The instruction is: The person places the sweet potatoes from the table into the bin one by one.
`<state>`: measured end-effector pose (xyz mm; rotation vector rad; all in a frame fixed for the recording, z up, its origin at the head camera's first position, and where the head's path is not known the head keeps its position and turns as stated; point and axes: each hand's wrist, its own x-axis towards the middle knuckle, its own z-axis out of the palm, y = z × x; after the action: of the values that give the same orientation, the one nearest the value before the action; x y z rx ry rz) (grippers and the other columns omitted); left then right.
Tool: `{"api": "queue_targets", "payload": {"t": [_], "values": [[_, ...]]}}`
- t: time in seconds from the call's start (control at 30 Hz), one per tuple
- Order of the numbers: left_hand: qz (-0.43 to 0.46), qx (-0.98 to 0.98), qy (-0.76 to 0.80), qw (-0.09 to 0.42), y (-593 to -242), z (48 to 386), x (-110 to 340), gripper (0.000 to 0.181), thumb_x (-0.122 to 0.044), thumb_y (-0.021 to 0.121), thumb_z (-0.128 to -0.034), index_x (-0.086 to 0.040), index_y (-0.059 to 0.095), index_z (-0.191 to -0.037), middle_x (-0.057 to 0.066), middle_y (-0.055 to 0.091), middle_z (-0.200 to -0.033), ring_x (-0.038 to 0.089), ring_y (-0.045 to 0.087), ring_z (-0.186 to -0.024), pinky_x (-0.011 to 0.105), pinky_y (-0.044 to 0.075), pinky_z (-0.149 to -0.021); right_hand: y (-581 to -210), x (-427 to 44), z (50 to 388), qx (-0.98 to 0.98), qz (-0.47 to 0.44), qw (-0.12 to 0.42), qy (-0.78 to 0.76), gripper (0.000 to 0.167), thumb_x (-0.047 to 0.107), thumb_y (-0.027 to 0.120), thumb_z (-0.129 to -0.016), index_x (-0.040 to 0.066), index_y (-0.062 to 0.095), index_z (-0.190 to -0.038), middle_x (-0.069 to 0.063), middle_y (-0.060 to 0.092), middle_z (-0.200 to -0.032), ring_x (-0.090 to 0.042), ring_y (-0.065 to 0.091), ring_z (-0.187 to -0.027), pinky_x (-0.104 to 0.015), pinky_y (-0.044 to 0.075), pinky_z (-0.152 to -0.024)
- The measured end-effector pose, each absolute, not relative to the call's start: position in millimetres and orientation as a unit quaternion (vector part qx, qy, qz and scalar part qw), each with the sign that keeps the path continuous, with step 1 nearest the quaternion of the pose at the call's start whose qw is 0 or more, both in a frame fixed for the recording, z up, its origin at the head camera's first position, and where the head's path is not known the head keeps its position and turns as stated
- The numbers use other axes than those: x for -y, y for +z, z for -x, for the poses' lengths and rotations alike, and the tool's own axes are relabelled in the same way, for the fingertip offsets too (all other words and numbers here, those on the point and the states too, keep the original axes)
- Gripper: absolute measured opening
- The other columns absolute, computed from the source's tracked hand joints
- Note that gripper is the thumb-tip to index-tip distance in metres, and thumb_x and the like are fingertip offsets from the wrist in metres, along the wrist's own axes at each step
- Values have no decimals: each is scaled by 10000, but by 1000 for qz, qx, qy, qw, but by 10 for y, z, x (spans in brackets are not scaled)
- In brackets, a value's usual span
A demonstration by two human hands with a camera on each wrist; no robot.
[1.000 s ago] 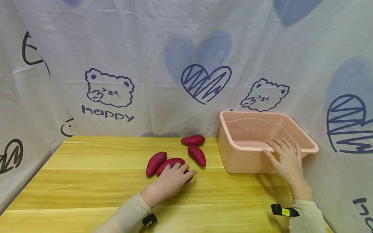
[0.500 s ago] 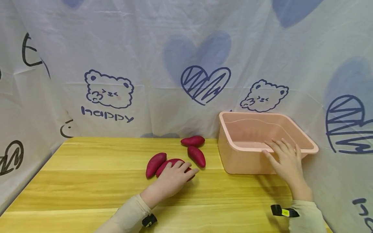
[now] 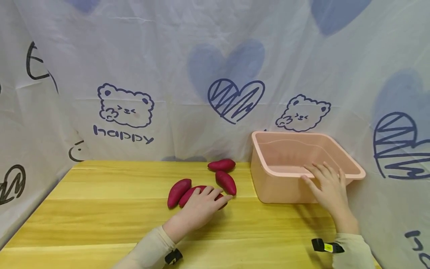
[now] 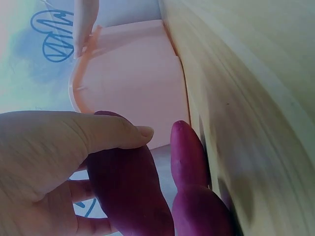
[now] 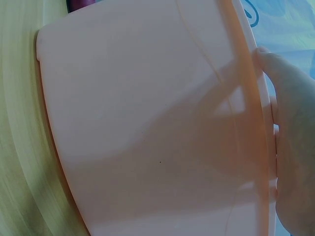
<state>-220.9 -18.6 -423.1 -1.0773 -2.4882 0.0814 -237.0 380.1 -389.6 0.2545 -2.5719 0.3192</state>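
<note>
The left hand grips a smooth, elongated, dark purple-red sweet potato, its thumb laid along the near side and other fingers behind. Just beside it, on the pale wood-grain surface, lies a near magenta sweet potato, cut off by the frame and partly hiding a far magenta sweet potato with a rounded tip. Farther off stands a pink plastic basin, the right hand at its rim, before a pale cloth with blue scribbles.
</note>
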Motion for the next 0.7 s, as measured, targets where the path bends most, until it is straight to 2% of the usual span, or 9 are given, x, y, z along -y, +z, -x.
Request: {"api": "queue_targets", "payload": {"t": [0.43, 0.7], "values": [[395, 894, 14, 214, -4112, 2240, 62, 458, -152, 587, -959, -322, 494, -1374, 18, 577, -1304, 250, 591, -1126, 431, 524, -799, -3905, -3797, 2365, 952, -91, 265, 123, 495, 473, 465, -990, 146, 545, -1353, -210, 476, -1432, -436, 321, -1374, -644, -11, -1164], [394, 892, 32, 218, -4027, 2283, -54, 474, -167, 568, -970, -333, 468, -1403, -20, 568, -1290, 211, 557, -1140, 387, 500, -749, -3908, -3809, 2372, 951, -93, 269, 119, 487, 469, 472, -987, 144, 552, -1342, -205, 487, -1417, -434, 332, -1362, -648, 6, -1158]]}}
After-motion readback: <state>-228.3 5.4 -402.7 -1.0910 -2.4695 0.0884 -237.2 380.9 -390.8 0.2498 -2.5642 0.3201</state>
